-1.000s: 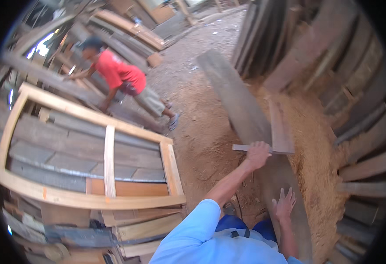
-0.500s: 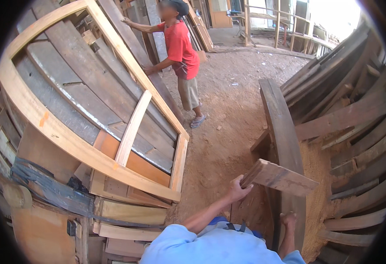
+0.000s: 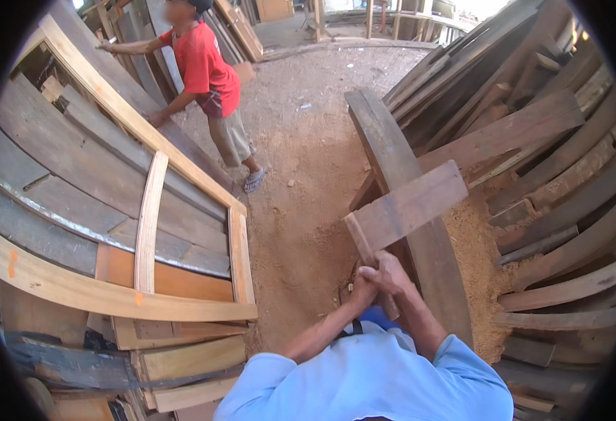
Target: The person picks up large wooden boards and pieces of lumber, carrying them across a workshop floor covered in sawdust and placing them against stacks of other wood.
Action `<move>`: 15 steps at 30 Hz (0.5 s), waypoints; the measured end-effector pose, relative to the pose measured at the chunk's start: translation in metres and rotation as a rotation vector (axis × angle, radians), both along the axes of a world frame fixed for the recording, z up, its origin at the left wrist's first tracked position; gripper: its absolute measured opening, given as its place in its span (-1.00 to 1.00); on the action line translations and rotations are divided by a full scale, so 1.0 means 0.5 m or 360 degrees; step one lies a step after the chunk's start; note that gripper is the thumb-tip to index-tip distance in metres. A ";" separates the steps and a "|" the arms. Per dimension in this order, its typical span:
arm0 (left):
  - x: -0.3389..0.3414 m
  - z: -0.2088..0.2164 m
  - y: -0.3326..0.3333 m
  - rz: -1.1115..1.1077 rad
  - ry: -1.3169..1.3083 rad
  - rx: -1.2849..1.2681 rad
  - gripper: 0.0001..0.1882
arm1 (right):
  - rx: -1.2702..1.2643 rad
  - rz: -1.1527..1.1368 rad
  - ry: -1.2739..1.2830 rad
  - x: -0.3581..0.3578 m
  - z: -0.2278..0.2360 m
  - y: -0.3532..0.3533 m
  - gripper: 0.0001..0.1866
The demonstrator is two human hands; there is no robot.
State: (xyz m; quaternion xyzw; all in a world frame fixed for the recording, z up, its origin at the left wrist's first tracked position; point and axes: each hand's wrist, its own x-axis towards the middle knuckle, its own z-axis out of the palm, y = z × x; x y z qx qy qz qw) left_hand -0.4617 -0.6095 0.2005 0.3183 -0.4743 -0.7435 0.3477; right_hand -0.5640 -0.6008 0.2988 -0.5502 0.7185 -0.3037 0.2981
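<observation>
Both of my hands are together at the near part of a wooden square (image 3: 412,205), a broad flat board joined to a narrow strip. My right hand (image 3: 391,272) is clamped round the strip. My left hand (image 3: 364,286) is up against the right; cannot tell whether its fingers close on the wood too or only on the other hand.

Position: the square is in front of me, its broad board pointing away to the right and crossing over a long dark plank (image 3: 440,270). Contact between the two: cannot tell from this angle.

Step in hand, my judgement: handling the square and setting its angle, with no marking or cutting under way. A next move would call for a firm hold on the strip, the board kept level, and one hand freed to steady the plank.

Surroundings: sawdust (image 3: 482,263) right of the plank; pale wooden frame (image 3: 150,224) to my left; co-worker in red (image 3: 208,67) beyond it.
</observation>
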 end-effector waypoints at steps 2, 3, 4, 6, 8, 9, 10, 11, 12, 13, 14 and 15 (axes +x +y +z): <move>-0.057 0.004 -0.026 -0.0052 0.0012 -0.0067 -0.89 | 0.0080 0.0027 -0.0007 -0.059 -0.009 -0.025 -0.58; -0.090 0.019 -0.037 -0.0001 0.0068 -0.0037 -0.87 | 0.0194 0.0033 -0.0038 -0.091 0.000 -0.045 -0.56; -0.112 0.017 -0.050 -0.0063 0.0032 -0.0097 -0.85 | 0.0275 0.0075 -0.0096 -0.120 0.011 -0.061 -0.57; -0.151 0.011 -0.081 -0.0210 -0.0050 -0.0214 -0.79 | 0.0118 0.0090 0.0071 -0.174 -0.020 -0.086 -0.60; -0.186 0.016 -0.114 -0.0208 -0.0164 -0.0428 -0.73 | 0.0065 0.0098 0.0136 -0.218 -0.030 -0.113 -0.60; -0.202 0.019 -0.132 -0.0201 -0.0227 -0.0533 -0.70 | 0.0036 0.0124 0.0154 -0.241 -0.026 -0.131 -0.60; -0.218 0.013 -0.142 -0.0077 -0.0404 -0.0691 -0.59 | 0.0007 0.0151 0.0171 -0.266 -0.025 -0.151 -0.61; -0.235 0.016 -0.161 -0.0269 -0.0528 -0.0664 -0.62 | -0.0013 0.0139 0.0191 -0.300 -0.025 -0.159 -0.61; -0.242 0.020 -0.189 -0.0457 -0.0659 -0.0634 -0.65 | 0.0073 0.0154 0.0272 -0.333 -0.028 -0.176 -0.63; -0.246 0.023 -0.209 -0.0650 -0.0786 -0.0597 -0.67 | 0.0151 0.0174 0.0292 -0.368 -0.052 -0.188 -0.63; -0.243 0.001 -0.233 -0.0778 -0.0759 -0.0703 -0.61 | 0.0212 0.0194 0.0316 -0.399 -0.084 -0.204 -0.63; -0.235 -0.013 -0.251 -0.0803 -0.0849 -0.0763 -0.61 | 0.0276 0.0199 0.0342 -0.433 -0.119 -0.215 -0.63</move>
